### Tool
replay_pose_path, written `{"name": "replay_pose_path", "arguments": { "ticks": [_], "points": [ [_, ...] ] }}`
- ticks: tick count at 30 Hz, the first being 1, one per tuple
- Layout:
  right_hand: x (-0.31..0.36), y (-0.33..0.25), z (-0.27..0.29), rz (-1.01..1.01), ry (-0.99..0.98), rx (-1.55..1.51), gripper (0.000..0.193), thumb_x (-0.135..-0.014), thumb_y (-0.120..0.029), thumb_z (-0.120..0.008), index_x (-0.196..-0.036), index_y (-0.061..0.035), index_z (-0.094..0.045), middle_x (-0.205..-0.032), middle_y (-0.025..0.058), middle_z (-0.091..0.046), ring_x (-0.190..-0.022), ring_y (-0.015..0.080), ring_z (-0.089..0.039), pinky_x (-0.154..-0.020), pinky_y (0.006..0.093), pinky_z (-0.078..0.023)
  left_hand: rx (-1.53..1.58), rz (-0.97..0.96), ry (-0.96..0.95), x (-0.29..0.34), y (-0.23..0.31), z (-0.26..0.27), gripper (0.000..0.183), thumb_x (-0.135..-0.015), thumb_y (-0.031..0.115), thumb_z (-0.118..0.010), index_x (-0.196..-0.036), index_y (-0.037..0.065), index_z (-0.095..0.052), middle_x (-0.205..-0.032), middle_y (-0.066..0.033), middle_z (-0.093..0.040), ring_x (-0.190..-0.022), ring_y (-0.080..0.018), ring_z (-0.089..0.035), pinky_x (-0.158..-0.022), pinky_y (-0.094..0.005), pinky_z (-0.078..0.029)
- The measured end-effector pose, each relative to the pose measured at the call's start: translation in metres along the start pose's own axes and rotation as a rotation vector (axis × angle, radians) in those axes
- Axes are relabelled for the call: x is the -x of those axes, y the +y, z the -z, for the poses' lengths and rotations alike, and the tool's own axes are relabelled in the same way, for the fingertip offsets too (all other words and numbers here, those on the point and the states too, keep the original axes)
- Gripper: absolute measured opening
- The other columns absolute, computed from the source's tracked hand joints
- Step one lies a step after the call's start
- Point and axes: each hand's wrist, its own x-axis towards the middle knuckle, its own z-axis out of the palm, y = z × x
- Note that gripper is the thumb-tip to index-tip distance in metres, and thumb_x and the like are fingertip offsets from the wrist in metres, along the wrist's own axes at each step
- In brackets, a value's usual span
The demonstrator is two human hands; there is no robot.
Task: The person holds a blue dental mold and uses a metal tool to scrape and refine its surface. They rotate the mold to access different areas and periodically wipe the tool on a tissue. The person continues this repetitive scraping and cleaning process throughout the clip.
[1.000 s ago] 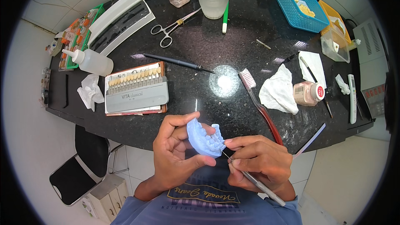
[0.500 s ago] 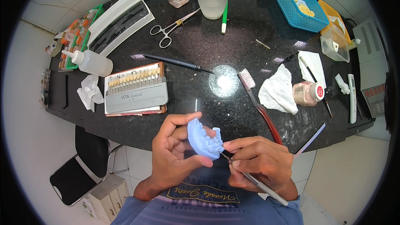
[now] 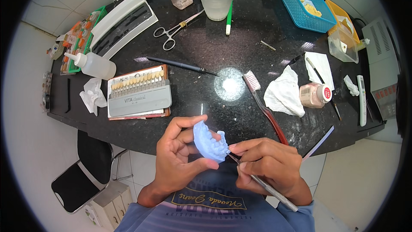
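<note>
Between the fingers and thumb of my left hand (image 3: 178,150) is a blue dental cast (image 3: 209,145), a curved row of moulded teeth held tilted over the table's front edge. My right hand (image 3: 270,165) grips a slim metal dental carving tool (image 3: 271,189) like a pen. Its tip meets or nearly meets the lower right end of the cast; my fingertips partly hide that spot. The right index finger also rests close against the cast's end.
Beyond my hands lie a tooth shade guide (image 3: 139,92), a black-handled brush (image 3: 176,64), scissor-handled forceps (image 3: 171,32) and a red-handled toothbrush (image 3: 264,103). Crumpled tissue (image 3: 283,92) and a pink powder jar (image 3: 313,95) are at right. A cup of cloudy liquid (image 3: 215,0) stands at the back.
Both hands keep nearly the same pose around the cast and tool. The right hand's knuckles have risen slightly, and the table objects shift a little leftward in the picture.
</note>
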Motion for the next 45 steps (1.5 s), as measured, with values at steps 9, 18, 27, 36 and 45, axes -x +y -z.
{"name": "replay_pose_path", "arguments": {
  "ticks": [9, 18, 27, 36, 45],
  "points": [
    [-0.001, -0.005, 0.0, -0.044, 0.102, -0.035, 0.021, -0.072, 0.002, -0.083, -0.082, 0.0007, -0.065, -0.081, 0.0111, -0.068, -0.087, 0.0306, -0.075, -0.075, 0.0366, -0.064, -0.092, -0.267, 0.091, 0.002, -0.015, -0.007, 0.081, -0.073, -0.002, -0.089, -0.137, 0.0, -0.04, -0.125, -0.0239, -0.062, -0.115, -0.0263, -0.066, -0.098, -0.0374, -0.056],
    [0.007, 0.001, -0.023, -0.001, 0.2, -0.062, 0.029, -0.069, 0.008, -0.083, -0.092, 0.0022, -0.065, -0.08, 0.0133, -0.069, -0.089, 0.0342, -0.075, -0.08, 0.0391, -0.063, -0.322, -0.518, 0.064, 0.004, -0.034, -0.006, 0.086, -0.073, 0.003, -0.09, -0.143, 0.001, -0.041, -0.131, -0.0294, -0.056, -0.108, -0.0265, -0.068, -0.094, -0.0378, -0.057],
    [0.002, -0.008, -0.024, 0.004, 0.179, -0.013, 0.031, -0.066, 0.008, -0.083, -0.09, 0.0026, -0.065, -0.08, 0.0135, -0.068, -0.088, 0.0345, -0.075, -0.078, 0.0377, -0.062, -0.276, -0.619, 0.098, 0.001, -0.036, -0.006, 0.072, -0.076, 0.001, -0.086, -0.139, -0.003, -0.051, -0.132, -0.0294, -0.056, -0.107, -0.0325, -0.07, -0.093, -0.0412, -0.058],
    [-0.001, -0.007, -0.022, -0.047, 0.13, 0.01, 0.028, -0.066, 0.006, -0.083, -0.086, 0.0007, -0.065, -0.077, 0.0122, -0.068, -0.086, 0.0325, -0.075, -0.072, 0.0355, -0.061, -0.356, -0.535, 0.16, 0.003, -0.03, -0.01, 0.066, -0.076, 0.003, -0.087, -0.134, -0.008, -0.058, -0.129, -0.0249, -0.059, -0.103, -0.0286, -0.072, -0.09, -0.036, -0.058],
    [-0.004, -0.008, -0.021, -0.08, 0.123, 0.07, 0.024, -0.067, 0.003, -0.083, -0.083, -0.0009, -0.065, -0.077, 0.0099, -0.069, -0.087, 0.03, -0.076, -0.069, 0.0325, -0.061, -0.43, -0.552, 0.189, 0.004, -0.032, -0.007, 0.064, -0.074, 0.01, -0.089, -0.13, -0.008, -0.062, -0.125, -0.0241, -0.063, -0.102, -0.0247, -0.071, -0.089, -0.0329, -0.058]
  ]
}}
